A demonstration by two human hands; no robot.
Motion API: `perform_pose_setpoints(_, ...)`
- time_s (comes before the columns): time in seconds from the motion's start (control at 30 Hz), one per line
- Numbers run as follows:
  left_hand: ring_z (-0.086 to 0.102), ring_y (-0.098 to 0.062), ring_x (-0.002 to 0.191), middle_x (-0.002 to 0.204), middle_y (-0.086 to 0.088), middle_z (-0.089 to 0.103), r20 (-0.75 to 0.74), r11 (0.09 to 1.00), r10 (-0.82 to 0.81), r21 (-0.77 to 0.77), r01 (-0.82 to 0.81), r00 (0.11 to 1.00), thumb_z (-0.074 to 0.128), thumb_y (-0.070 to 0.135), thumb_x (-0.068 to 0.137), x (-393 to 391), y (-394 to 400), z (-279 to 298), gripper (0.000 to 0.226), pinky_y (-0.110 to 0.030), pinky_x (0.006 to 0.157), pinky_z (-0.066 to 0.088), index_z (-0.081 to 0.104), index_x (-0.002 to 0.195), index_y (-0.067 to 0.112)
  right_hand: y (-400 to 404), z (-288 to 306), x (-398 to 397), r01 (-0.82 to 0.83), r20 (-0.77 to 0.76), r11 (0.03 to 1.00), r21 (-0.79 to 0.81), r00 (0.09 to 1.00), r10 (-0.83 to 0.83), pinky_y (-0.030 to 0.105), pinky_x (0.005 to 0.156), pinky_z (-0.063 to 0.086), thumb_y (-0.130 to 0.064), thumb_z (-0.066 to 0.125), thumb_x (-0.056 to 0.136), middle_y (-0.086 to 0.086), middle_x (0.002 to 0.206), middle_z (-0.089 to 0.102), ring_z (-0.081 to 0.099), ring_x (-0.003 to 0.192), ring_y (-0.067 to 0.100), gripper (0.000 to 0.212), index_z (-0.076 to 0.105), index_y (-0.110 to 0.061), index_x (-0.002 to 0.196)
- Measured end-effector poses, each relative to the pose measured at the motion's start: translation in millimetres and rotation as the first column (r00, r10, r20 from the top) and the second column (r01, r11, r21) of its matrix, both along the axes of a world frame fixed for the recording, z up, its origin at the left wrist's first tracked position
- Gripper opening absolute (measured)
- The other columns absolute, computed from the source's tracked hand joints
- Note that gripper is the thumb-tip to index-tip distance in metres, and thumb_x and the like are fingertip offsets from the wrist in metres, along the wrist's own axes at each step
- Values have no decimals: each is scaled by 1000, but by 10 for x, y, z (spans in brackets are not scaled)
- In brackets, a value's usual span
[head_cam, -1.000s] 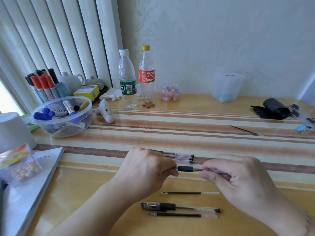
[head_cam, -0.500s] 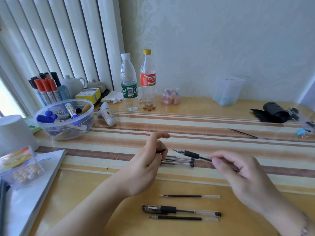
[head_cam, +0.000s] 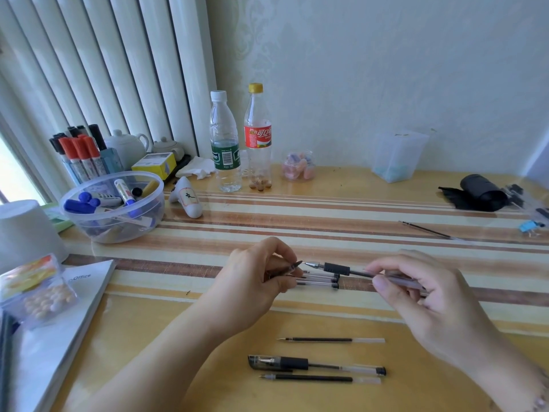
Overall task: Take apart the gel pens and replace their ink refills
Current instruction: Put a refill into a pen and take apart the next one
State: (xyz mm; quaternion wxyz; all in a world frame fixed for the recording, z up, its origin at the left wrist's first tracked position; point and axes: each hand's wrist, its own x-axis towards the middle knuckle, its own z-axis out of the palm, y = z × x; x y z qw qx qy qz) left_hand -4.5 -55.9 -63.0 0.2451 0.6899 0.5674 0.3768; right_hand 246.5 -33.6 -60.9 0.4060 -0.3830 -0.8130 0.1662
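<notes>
compared to a second ago the cap is off now: back then both hands were together on the capped pen, now they've pulled apart with a small gap between the cap and the tip. the left index finger that was sticking up half a second back has curled down again.

left hand (head_cam: 255,281) is pinching the dark pen cap (head_cam: 287,268) between thumb and fingers, cap's open end pointing right, toward the pen tip. right hand (head_cam: 427,295) grips the gel pen (head_cam: 337,268) by the clear barrel, thumb and index curled round it, other fingers loosely bent underneath. the pen is held level above the striped table (head_cam: 326,215), metal tip pointing left, just short of the cap.

right under it lies a little row of clear pens (head_cam: 319,281) on the brown stripe. closer to me: a loose refill (head_cam: 329,340), a capped pen (head_cam: 315,364) and another refill (head_cam: 319,378) just beside it.
</notes>
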Motion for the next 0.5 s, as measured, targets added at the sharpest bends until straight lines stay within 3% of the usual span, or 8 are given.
perform_pose_setpoints(0.17, 66, 9, 88, 91, 15, 73, -88, 997, -71, 38, 74, 994, 71, 16, 86, 64, -74, 13, 17, -8, 78, 51, 64, 99, 24, 6, -39, -12, -4, 109, 1000, 15, 994, 2, 10, 62, 37, -45, 53, 87, -17, 78, 62, 59, 81, 9, 22, 71, -33, 91)
perform_pose_setpoints(0.27, 60, 16, 74, 69, 32, 62, -134, 992, -82, 88, 94, 988, 70, 18, 87, 112, -122, 32, 15, -1, 67, 42, 70, 102, 22, -8, -18, -22, -44, 131, 999, 23, 991, 41, 9, 64, 37, -44, 53, 88, -25, 77, 58, 56, 80, 4, 22, 72, -32, 91)
perform_pose_setpoints(0.33, 62, 10, 68, 63, 34, 62, -130, 990, -99, 91, 112, 987, 70, 17, 87, 127, -138, 36, 15, -2, 63, 41, 71, 101, 22, -15, -7, -24, -65, 108, 998, 4, 992, 64, 16, 61, 42, -47, 52, 88, -23, 78, 59, 57, 81, 7, 23, 71, -34, 90)
perform_pose_setpoints(0.43, 68, -4, 68, 73, 13, 73, -108, 985, -132, 93, 142, 985, 68, 15, 88, 130, -145, 24, 14, -16, 66, 53, 72, 100, 22, -20, -15, -13, -104, 38, 994, -38, 994, 105, 41, 63, 54, -57, 49, 87, -16, 83, 62, 60, 85, 15, 30, 70, -37, 92)
perform_pose_setpoints(0.5, 70, -6, 69, 75, 5, 75, -131, 985, -138, 89, 151, 982, 66, 16, 90, 121, -147, 22, 15, -19, 65, 54, 72, 102, 23, -32, -32, -29, -119, 24, 991, -65, 992, 120, 46, 65, 56, -60, 46, 87, -16, 85, 63, 61, 88, 16, 33, 69, -38, 94)
